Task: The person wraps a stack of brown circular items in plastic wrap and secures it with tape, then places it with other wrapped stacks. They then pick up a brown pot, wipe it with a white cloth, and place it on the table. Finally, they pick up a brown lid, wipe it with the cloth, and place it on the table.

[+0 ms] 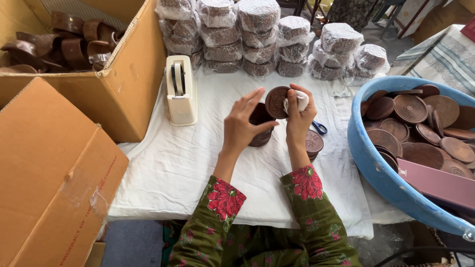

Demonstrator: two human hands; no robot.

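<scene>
Head view, the only one I've got. Left hand (242,123) is cupped around a small dark wooden pot (261,126), fingers spread and curled loosely on its side, thumb toward the front. The pot hangs just above the white cloth on the table (173,163). Right hand (299,116) is closed on a white rag (299,101), pressing it against a round carved wooden lid (276,102), which stands on edge at the pot's mouth, carved face toward me. I can't tell which fingers actually carry the lid.

Handling, my read: turned wood, stiff and light, and the smooth finish could be slippery. A drop might chip the rim or the carving. Best hold on the pot is around the wall; on the lid, by the edge, off the carved face.

Another carved lid (313,142) lies flat just under the right wrist, with blue-handled scissors (320,128) beside it. A tape dispenser (180,89) sits left of the hands, foam-wrapped stacks (257,34) along the back, a blue tub (368,153) of wooden lids at right, and cardboard boxes (54,173) at left.
</scene>
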